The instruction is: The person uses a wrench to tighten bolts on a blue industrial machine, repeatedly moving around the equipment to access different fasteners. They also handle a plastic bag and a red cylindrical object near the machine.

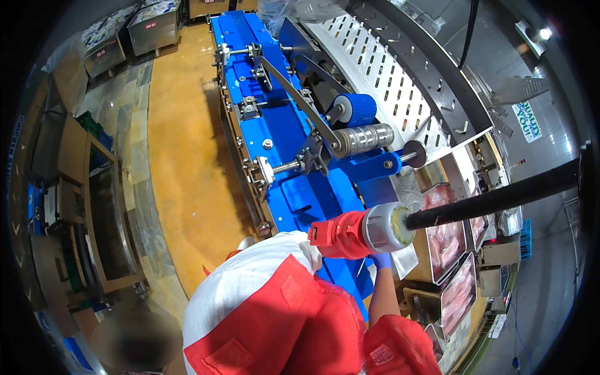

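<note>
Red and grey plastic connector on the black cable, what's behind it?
Part of a blue-gloved hand and the long blue machine show past its edges. The connector covers the rest, including anything the hand may hold.

Against one blue conveyor (pixel 278 132), two rollers sit at its right side, one blue (pixel 359 109) and one ridged metal (pixel 364 139), with one slotted metal ramp (pixel 381 69) beyond them. Farther right of the conveyor are at least three trays of pink meat (pixel 451 270), some partly hidden. One blue-gloved hand (pixel 380 260) shows at its near end, and two goods-filled steel carts (pixel 153 40) stand left of its far end.
</note>
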Tool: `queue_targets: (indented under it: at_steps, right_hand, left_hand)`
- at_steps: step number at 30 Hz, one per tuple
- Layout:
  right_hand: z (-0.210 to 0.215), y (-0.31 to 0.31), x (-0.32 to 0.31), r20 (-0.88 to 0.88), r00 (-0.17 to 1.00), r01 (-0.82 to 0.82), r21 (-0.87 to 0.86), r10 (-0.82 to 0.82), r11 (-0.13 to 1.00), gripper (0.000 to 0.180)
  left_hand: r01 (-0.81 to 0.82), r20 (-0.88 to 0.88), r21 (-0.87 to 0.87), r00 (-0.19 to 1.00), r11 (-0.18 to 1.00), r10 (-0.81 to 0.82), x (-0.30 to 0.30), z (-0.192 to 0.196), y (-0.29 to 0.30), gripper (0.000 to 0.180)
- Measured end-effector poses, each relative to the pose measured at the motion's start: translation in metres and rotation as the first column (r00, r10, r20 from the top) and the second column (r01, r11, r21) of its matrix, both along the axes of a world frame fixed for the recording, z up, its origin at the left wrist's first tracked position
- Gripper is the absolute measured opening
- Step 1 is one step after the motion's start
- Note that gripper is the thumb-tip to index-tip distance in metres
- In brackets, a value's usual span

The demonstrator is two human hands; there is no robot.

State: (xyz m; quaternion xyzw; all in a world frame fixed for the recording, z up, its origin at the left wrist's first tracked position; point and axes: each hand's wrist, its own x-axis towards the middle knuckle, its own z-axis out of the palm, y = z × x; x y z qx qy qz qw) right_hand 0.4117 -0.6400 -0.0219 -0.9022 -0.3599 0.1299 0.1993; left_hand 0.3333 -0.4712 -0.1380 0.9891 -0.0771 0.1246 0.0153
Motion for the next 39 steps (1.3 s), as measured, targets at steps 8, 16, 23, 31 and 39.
queue_targets:
  at_steps: [8,16,23,31,39]
  right_hand:
    - [0.015,0.019,-0.010,-0.053,0.993,0.101,-0.038,-0.103,0.994,0.031]
    - [-0.008,0.023,0.004,-0.813,0.405,0.633,-0.081,-0.418,0.770,0.020]
    - [0.001,0.065,-0.027,-0.947,0.320,0.821,0.259,-0.034,0.509,0.011]
    - [-0.027,0.056,-0.030,-0.577,0.645,0.756,0.390,-0.500,0.525,0.020]
    - [0.059,0.012,-0.007,0.127,0.992,0.014,-0.119,0.001,0.993,0.022]
  left_hand:
    - [0.012,-0.095,-0.096,0.995,0.995,-0.021,-0.017,0.023,0.015,0.065]
    - [0.029,-0.119,-0.165,0.992,0.986,-0.049,-0.026,0.034,0.021,0.065]
    - [0.110,-0.094,-0.259,0.986,0.960,-0.138,-0.027,0.027,0.039,0.066]
    - [0.112,-0.219,-0.273,0.960,0.955,-0.175,-0.031,0.089,0.071,0.065]
    - [0.064,-0.261,-0.189,0.959,0.980,-0.113,-0.039,0.105,0.065,0.065]
